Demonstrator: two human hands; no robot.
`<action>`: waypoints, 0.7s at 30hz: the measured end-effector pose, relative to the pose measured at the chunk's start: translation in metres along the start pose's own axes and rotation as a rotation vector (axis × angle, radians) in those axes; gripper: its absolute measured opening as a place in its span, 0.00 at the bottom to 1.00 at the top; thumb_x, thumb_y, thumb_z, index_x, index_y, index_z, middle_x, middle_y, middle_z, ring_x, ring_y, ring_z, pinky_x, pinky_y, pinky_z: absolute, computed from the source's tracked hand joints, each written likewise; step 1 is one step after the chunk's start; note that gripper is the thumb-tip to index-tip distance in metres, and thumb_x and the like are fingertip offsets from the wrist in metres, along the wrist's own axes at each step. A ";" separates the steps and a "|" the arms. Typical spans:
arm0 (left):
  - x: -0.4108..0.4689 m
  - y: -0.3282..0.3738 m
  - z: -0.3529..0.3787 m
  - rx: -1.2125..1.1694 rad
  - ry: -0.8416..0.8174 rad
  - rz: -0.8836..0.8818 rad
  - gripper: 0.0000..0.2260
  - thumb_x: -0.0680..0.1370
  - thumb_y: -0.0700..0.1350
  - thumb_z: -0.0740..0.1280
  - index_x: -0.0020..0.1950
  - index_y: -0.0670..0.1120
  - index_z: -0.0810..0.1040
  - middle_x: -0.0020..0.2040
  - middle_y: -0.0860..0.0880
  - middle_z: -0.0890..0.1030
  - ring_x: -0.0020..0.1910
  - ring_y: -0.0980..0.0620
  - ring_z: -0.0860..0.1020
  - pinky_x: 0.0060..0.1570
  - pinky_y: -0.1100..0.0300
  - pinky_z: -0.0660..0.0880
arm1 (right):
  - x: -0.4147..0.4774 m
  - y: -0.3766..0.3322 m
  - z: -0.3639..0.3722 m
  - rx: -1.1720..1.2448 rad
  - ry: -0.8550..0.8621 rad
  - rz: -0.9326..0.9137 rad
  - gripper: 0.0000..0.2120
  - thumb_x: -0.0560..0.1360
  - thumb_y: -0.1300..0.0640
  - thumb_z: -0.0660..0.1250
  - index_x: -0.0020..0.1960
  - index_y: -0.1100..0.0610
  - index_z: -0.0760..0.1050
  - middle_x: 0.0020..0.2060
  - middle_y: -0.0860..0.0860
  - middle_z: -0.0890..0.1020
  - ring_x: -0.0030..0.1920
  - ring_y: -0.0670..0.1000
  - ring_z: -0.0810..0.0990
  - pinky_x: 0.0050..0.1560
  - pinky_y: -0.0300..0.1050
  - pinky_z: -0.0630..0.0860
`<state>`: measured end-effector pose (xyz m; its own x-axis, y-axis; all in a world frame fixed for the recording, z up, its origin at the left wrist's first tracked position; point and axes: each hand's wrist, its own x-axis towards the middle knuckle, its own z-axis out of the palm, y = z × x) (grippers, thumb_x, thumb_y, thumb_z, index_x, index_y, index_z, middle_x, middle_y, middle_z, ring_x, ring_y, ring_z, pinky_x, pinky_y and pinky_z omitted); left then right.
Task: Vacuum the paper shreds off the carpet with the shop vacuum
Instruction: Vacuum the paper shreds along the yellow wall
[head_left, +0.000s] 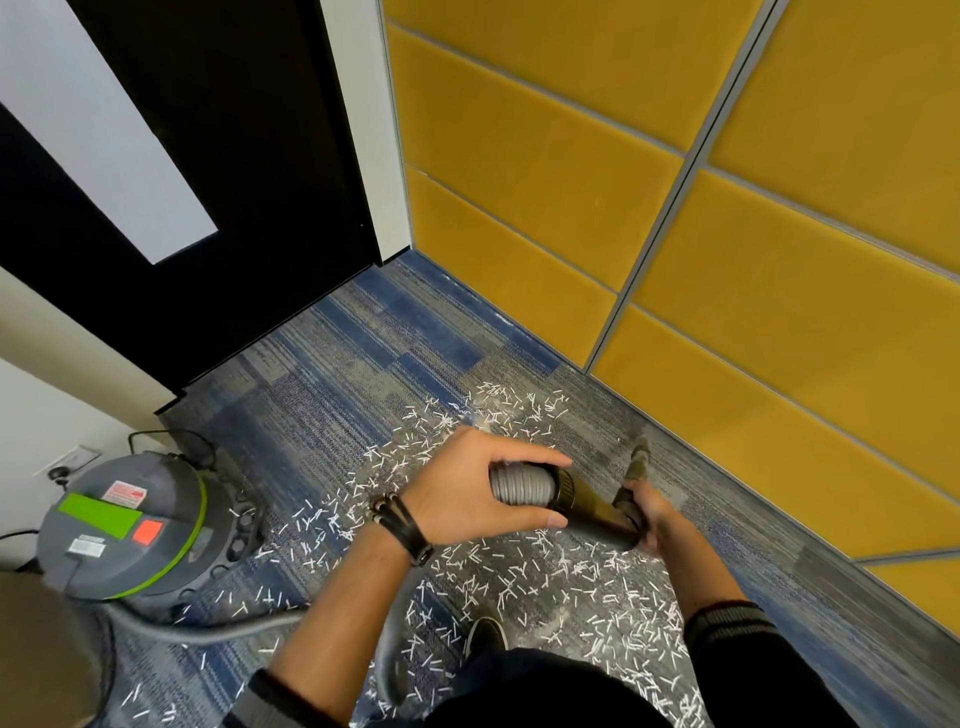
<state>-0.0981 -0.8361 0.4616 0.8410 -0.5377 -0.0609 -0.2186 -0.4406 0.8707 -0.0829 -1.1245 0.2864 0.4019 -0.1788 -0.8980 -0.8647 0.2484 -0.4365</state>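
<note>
**Guiding the nozzle (638, 457) toward the paper shreds (623, 644) along the wall**

At the bottom of the frame, a dark shoe (485, 636) is planted among dense shreds on the blue-grey carpet (337, 364). A grey hose (244, 631) is trailed past it from the lower left, apparently left slack so that the reach is not limited.

Just above centre, the ribbed hose cuff (519, 486) is wrapped by the left hand (467, 493), fingers over the top and thumb beneath. This hold probably takes the hose's weight. To its right, the olive wand (592, 501) is clasped by the right hand (649, 519) where the tube bends, likely for steering. The nozzle is pointed down and away, near a barer strip of carpet; contact with the pile cannot be judged.

Beyond the hands, more shreds are scattered toward the yellow wall panels (727, 312). Most of the mess seems not yet cleared.

At the lower left, the shop vacuum (122, 525) is parked clear of the thickest shreds, below the black door (234, 156).
</note>
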 end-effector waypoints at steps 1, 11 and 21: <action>0.000 -0.003 0.005 -0.001 0.012 -0.016 0.25 0.68 0.58 0.81 0.64 0.59 0.83 0.57 0.60 0.86 0.56 0.62 0.83 0.62 0.51 0.80 | 0.004 -0.001 -0.001 -0.020 0.004 0.012 0.11 0.84 0.51 0.56 0.56 0.59 0.64 0.36 0.58 0.77 0.24 0.55 0.80 0.23 0.47 0.78; -0.012 -0.011 -0.027 0.004 0.118 -0.025 0.26 0.68 0.62 0.78 0.64 0.56 0.85 0.56 0.60 0.86 0.55 0.61 0.84 0.60 0.50 0.81 | 0.037 -0.015 0.052 -0.183 -0.104 0.014 0.13 0.81 0.49 0.58 0.58 0.59 0.63 0.39 0.58 0.77 0.36 0.58 0.80 0.44 0.56 0.82; -0.006 -0.016 -0.016 0.112 0.189 -0.046 0.26 0.67 0.59 0.83 0.63 0.58 0.85 0.56 0.60 0.86 0.53 0.65 0.83 0.59 0.56 0.81 | 0.032 -0.053 0.075 -0.154 -0.091 -0.009 0.12 0.82 0.49 0.57 0.49 0.58 0.67 0.32 0.56 0.76 0.26 0.54 0.77 0.23 0.43 0.77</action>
<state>-0.0915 -0.8139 0.4557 0.9269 -0.3753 0.0021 -0.2223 -0.5445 0.8087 -0.0013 -1.0716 0.2767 0.4295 -0.0918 -0.8984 -0.8940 0.0971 -0.4374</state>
